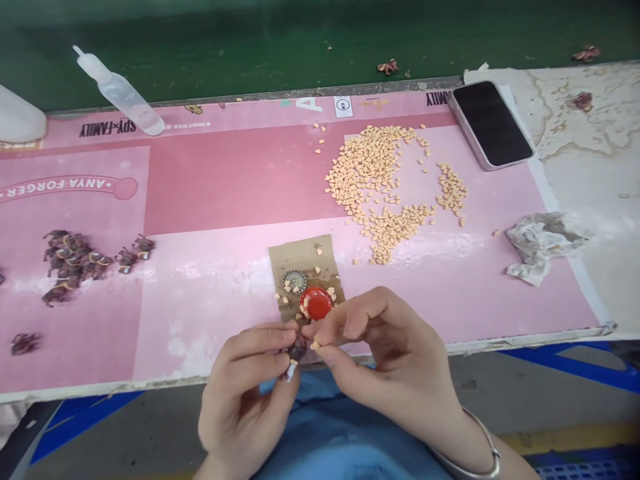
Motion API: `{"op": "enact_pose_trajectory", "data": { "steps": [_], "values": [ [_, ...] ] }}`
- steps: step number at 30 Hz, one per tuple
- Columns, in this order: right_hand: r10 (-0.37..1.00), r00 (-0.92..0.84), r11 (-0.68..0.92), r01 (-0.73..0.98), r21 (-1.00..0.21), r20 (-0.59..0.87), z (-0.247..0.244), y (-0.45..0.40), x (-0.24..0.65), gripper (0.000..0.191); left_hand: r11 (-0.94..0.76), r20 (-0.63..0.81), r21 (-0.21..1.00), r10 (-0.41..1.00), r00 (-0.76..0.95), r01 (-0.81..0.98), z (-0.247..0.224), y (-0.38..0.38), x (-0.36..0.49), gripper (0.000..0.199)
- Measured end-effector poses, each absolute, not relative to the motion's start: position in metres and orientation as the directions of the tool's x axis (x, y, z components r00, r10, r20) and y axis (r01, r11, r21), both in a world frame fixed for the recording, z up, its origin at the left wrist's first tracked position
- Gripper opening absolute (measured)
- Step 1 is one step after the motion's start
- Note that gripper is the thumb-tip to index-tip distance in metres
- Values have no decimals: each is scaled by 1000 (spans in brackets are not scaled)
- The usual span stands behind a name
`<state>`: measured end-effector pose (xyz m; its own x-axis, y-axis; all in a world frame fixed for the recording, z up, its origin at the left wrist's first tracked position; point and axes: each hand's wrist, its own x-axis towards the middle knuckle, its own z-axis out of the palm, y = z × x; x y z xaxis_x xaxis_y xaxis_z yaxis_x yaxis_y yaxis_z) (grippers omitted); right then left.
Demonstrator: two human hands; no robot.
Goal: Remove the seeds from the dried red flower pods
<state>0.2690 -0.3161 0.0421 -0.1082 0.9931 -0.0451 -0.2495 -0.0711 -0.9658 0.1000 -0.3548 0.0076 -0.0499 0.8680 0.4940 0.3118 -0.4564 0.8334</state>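
My left hand (pixel 250 393) pinches a small dark brown figurine (pixel 297 350) with a pale band on it, close to the table's front edge. Beside it, my right hand (pixel 390 360) grips a tiny beige piece (pixel 315 345) between thumb and forefinger, almost touching the figurine. Just beyond the hands lies a brown cardboard piece (pixel 305 253). On it sit a red bottle cap (pixel 317 304) and a grey bottle cap (pixel 295 282), with several loose beige pieces around them. Farther back is a big spread of similar beige pieces (pixel 370 167).
Several dark figurines (pixel 75 260) are heaped at the left. A squeeze bottle (pixel 120 93) lies at the back left. On the right are a phone (pixel 493 123) and a crumpled tissue (pixel 540 243). A green surface (pixel 250 47) runs along the back.
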Motion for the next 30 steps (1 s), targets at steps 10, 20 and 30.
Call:
{"op": "enact_pose_trajectory", "data": {
  "steps": [10,20,30],
  "values": [
    [984,-167,40,-86,-996,54,37,-316,271,29,-475,528,773,849,-12,421,8,-354,95,35],
    [836,-333,549,485,-680,437,51,-330,279,22,-483,540,727,841,27,488,12,-353,96,29],
    [949,113,186,554,-812,294,13,-315,343,16,-300,352,888,931,-96,348,29,-304,60,25]
  ]
}}
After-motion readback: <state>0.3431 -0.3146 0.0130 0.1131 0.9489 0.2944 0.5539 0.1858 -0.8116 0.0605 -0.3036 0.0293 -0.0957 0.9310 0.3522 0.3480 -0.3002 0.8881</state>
